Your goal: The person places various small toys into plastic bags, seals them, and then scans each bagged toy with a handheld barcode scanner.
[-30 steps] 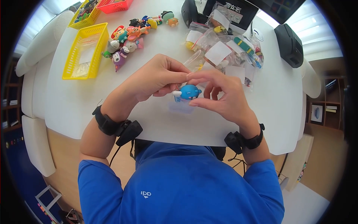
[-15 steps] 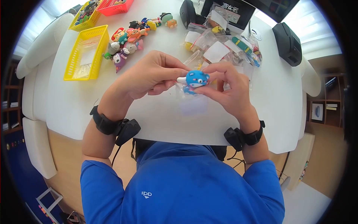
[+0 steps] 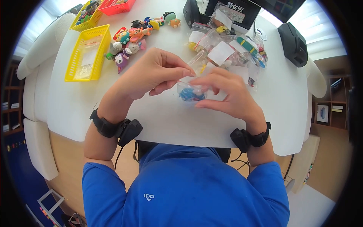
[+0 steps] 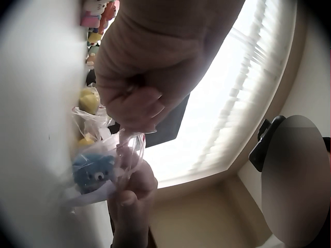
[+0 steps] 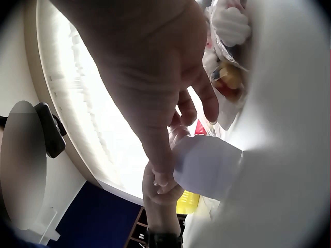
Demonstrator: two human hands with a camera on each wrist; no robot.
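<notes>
Both hands meet over the white table (image 3: 75, 109) in the head view. A small clear plastic bag (image 3: 191, 92) hangs between them with a blue bear-faced toy (image 3: 188, 95) inside it. My left hand (image 3: 187, 73) pinches the bag's top edge between thumb and fingers; the left wrist view shows the same pinch (image 4: 132, 111) with the blue toy (image 4: 93, 173) below it in the bag. My right hand (image 3: 200, 85) holds the bag's other side with curled fingers. In the right wrist view the bag's white label (image 5: 207, 165) shows under that hand.
A yellow basket (image 3: 87, 53) lies at the left, with another yellow and a red basket (image 3: 115, 5) behind it. Several loose toy figures (image 3: 128, 39) sit near it. A heap of bagged toys (image 3: 227, 49) lies beyond the hands. A black device (image 3: 293, 43) stands at the right.
The blue toy, held bare between the fingers before, now sits inside the clear bag. Both hands have closed on the bag's top.
</notes>
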